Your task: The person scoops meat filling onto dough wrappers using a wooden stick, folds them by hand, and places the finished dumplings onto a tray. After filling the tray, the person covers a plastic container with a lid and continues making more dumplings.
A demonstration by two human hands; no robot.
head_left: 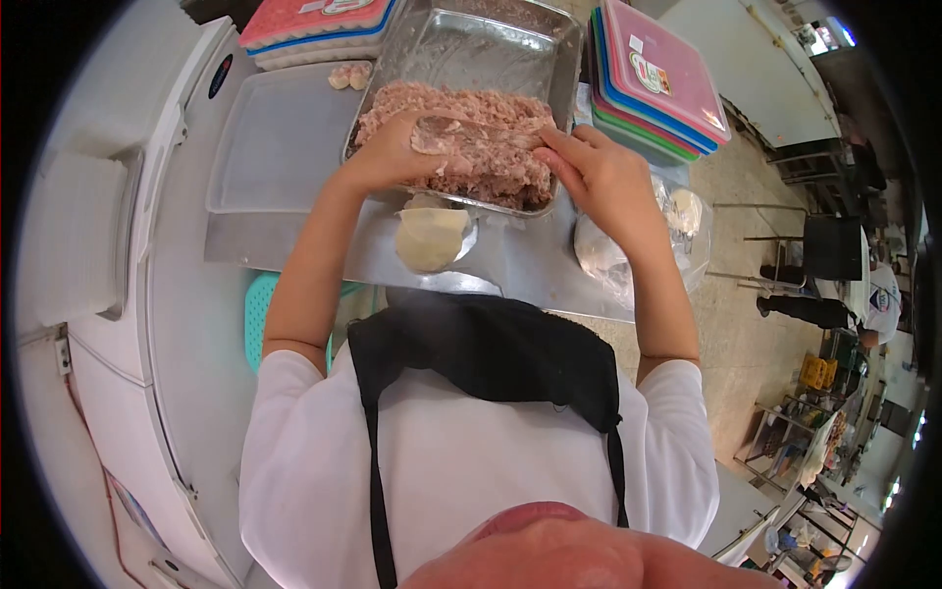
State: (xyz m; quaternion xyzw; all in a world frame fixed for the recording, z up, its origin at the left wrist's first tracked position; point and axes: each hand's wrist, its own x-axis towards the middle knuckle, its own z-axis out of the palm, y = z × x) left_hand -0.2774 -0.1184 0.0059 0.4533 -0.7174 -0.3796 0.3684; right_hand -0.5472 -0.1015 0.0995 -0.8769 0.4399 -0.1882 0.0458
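Note:
A metal pan (471, 47) holds a mass of ground meat (491, 177) at its near end. Over the meat is my left hand (391, 155), its fingers bent and partly hidden; what it holds, if anything, I cannot make out. My right hand (599, 177) is closed at the pan's right side, its thumb and fingers pinching the end of a flat, shiny tool (471, 133) that lies across the meat, smeared with meat. Just below the pan, a stack of round pale dough wrappers (432, 239) rests on the metal table (520, 257).
Left of the pan are a translucent tray (280, 137) with small dumplings (349, 76) and stacked lidded containers (314, 29). Colored lids (667, 74) are piled at the right, above a plastic bag (608, 255) with dough. Another person (883, 299) is at the far right.

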